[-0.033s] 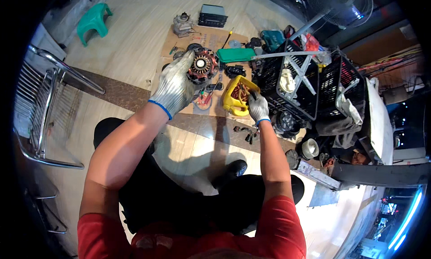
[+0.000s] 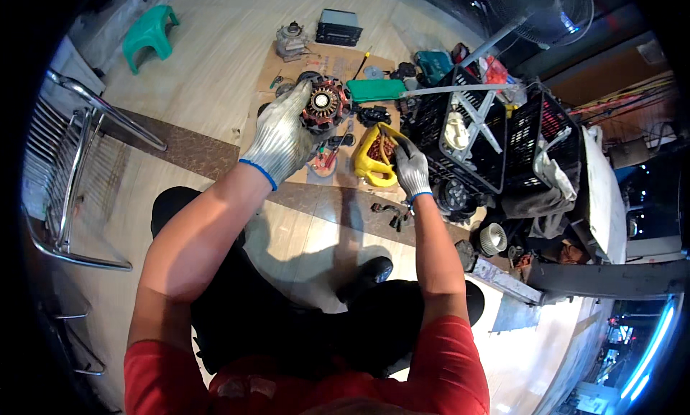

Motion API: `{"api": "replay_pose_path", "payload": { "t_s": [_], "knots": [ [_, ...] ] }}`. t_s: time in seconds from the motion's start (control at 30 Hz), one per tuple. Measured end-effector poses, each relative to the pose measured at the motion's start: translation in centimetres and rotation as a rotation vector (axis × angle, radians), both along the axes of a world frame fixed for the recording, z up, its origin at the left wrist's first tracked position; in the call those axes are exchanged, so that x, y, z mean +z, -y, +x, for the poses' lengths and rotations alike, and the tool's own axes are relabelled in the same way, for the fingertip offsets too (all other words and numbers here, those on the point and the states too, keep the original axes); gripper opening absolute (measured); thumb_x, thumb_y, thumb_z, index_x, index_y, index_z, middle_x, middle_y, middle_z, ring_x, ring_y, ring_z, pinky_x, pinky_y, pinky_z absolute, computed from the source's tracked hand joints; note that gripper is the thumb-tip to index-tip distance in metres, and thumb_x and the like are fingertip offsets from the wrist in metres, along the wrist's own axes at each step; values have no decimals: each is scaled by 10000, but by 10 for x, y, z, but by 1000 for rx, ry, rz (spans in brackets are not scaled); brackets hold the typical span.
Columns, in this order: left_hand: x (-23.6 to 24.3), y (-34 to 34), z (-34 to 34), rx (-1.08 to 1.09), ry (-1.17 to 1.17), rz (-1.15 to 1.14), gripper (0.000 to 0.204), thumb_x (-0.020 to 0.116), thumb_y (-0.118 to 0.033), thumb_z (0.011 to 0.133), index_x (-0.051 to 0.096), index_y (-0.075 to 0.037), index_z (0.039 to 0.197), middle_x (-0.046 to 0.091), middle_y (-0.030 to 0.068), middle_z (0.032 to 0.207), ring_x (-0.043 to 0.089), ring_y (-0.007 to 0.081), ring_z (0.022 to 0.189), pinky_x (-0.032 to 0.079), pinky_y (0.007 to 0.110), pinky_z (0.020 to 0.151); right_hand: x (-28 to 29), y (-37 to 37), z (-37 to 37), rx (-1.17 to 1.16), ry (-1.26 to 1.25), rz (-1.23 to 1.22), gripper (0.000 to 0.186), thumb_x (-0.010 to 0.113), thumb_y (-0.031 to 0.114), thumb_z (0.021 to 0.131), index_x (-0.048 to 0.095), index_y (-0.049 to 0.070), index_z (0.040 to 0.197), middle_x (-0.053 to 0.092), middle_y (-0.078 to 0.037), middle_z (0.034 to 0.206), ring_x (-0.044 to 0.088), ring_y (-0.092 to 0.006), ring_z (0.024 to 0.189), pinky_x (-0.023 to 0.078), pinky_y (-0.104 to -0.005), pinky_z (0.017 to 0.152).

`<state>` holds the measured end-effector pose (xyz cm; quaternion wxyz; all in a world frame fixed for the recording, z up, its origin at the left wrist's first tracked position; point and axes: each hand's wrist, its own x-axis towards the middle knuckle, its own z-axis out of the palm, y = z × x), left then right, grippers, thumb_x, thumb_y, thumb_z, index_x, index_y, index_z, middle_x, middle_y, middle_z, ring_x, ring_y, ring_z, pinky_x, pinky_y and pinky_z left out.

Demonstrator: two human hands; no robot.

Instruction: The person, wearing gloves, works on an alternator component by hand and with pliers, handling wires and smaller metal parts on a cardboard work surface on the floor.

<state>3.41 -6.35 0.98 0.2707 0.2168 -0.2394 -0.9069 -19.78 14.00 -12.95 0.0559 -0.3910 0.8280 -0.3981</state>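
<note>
My left hand (image 2: 282, 131), in a white knit glove with a blue cuff, grips a round motor armature (image 2: 321, 101). Its copper windings and toothed ring face up around a bright centre. My right hand (image 2: 412, 167), gloved the same way, is closed at the right rim of a yellow cut-open jug (image 2: 364, 160) with a handle. Reddish-brown small pieces (image 2: 383, 147) lie inside the jug. Some of the right fingertips are hard to make out against the rim. Below the armature, a few tools with red handles (image 2: 329, 160) rest on the cardboard (image 2: 277, 64).
Black plastic crates (image 2: 496, 172) stand at the right, near a fan (image 2: 528, 12). A green case (image 2: 377, 90), a black boxy unit (image 2: 338, 28) and a metal motor part (image 2: 292, 41) lie beyond my hands. A steel chair (image 2: 79, 142) and green stool (image 2: 149, 37) stand left.
My right fingers have shifted from inside the jug's opening to its right rim. The jug has tilted and moved slightly left. My left hand still holds the armature in place.
</note>
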Motion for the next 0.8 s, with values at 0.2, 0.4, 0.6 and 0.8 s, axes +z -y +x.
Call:
{"api": "replay_pose_path", "payload": {
  "t_s": [0.2,0.4,0.6,0.8],
  "knots": [
    [17,-12,-6,9,-150,116,384,447,-296,1085,523,-29,1349,613,176,1312,637,311,1153,525,526,1003,133,35,116,1,186,-241,333,569,110,1000,616,8,1313,709,-137,1136,675,-211,982,520,-337,877],
    [22,-23,-18,58,-181,210,352,510,-273,1063,550,-18,1302,645,151,1257,632,280,1141,510,457,1022,127,32,138,66,108,-257,366,547,144,1012,588,-18,1338,685,-145,1108,670,-164,856,546,-307,783],
    [0,-24,-20,15,-156,90,317,535,-223,1052,555,-18,1293,646,150,1257,632,273,1160,536,449,994,126,43,148,181,303,-226,476,607,229,983,529,-36,1370,679,-167,1143,636,-224,1018,510,-352,898],
    [25,-51,-6,-59,137,-156,443,581,-311,1033,527,-51,1389,614,108,1341,606,227,1209,518,413,989,104,37,127,280,267,81,487,675,270,934,563,-20,1310,686,-134,1104,654,-215,967,525,-361,867]
  ]
}}
